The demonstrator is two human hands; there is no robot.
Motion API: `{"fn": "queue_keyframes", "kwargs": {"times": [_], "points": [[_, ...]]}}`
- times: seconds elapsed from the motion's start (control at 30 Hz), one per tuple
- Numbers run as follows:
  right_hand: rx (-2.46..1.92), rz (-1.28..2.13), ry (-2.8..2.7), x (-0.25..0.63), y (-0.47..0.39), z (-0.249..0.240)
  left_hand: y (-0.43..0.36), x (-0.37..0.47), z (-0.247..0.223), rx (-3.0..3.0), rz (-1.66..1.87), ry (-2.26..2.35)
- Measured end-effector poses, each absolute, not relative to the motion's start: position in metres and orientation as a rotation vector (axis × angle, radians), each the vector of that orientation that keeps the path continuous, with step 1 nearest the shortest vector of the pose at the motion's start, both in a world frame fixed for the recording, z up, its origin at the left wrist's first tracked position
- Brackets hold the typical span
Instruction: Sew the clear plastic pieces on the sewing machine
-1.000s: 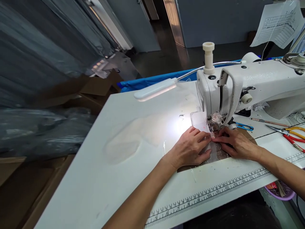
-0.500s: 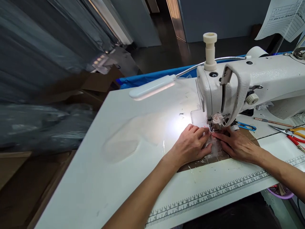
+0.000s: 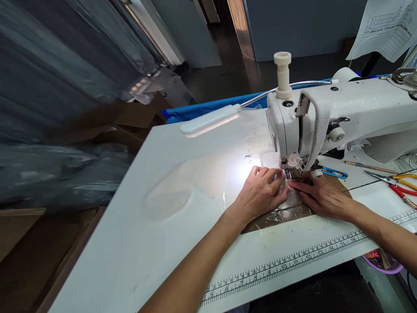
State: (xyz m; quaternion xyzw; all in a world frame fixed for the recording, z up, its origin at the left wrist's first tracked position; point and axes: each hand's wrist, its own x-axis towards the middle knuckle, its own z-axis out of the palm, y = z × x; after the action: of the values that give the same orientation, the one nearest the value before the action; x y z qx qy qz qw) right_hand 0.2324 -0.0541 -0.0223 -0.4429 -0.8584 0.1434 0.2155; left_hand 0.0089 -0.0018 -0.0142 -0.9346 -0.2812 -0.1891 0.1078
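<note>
A white sewing machine (image 3: pixel 365 102) stands at the right, its metal presser foot (image 3: pixel 291 174) low over the bed. Beneath the foot lies a small piece of sheer whitish fabric (image 3: pixel 292 196), partly covered by my fingers. My left hand (image 3: pixel 262 190) is closed at the fabric's left side, fingers bent beside the foot and thumb pointing in. From the right, my right hand (image 3: pixel 321 195) grips the fabric's edge, index finger reaching close to the foot. The two hands nearly meet. A pale ribbon rosette (image 3: pixel 294 161) is on the machine head above the needle area.
A lamp (image 3: pixel 210 121) lights the white table (image 3: pixel 156 256). A printed ruler (image 3: pixel 283 265) runs along its front edge. Blue thread snips (image 3: pixel 334 172), a thin brown-handled tool (image 3: pixel 366 166) and pliers (image 3: pixel 395 179) lie right. A purple basket (image 3: pixel 386 270) sits below the table.
The view has shifted slightly, so the machine sits a little further left. Both hands stay beside the presser foot, and the fabric shows little movement.
</note>
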Motion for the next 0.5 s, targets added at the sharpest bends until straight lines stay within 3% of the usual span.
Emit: {"fn": "queue_keyframes", "kwargs": {"times": [0.3, 0.5], "points": [[-1.26, 0.652, -1.862, 0.242, -0.041, -0.014, -0.004, 0.003, -0.007, -2.848, -1.003, -0.632], [-1.33, 0.714, -1.792, 0.238, -0.039, -0.016, -0.01, 0.005, -0.009, -3.172, -1.049, -0.488]]}}
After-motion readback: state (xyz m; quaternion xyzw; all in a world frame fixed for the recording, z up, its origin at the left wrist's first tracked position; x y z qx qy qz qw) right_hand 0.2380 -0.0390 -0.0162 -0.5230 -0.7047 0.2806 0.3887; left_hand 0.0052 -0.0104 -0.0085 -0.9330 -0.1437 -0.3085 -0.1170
